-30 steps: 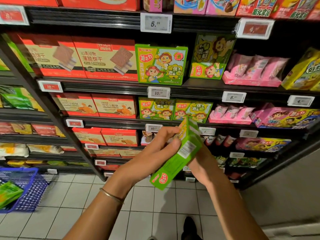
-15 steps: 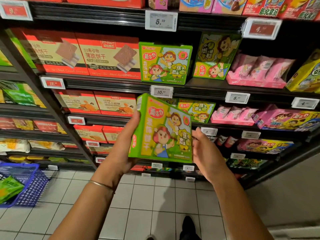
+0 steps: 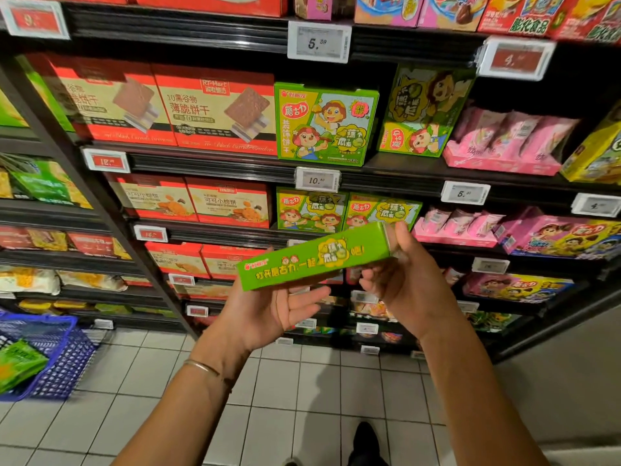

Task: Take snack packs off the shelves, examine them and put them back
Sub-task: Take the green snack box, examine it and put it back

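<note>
I hold a green snack box (image 3: 312, 258) flat in front of the shelves, its narrow printed side facing me. My left hand (image 3: 268, 311) is palm up under its left end, fingers spread. My right hand (image 3: 403, 280) grips its right end between thumb and fingers. Matching green boxes stand on the shelves: one (image 3: 325, 124) upright above the 10.50 price tag, a tilted one (image 3: 425, 109) beside it, and two smaller ones (image 3: 346, 210) a shelf lower.
Red biscuit boxes (image 3: 215, 109) fill the shelves to the left, pink snack packs (image 3: 507, 139) the right. A blue basket (image 3: 43, 354) with green packs sits on the tiled floor at lower left. My shoe (image 3: 364, 442) shows below.
The box has turned from showing its front face to lying flat with its narrow side toward me. My left hand has slid underneath and my right hand has closed on the right end.
</note>
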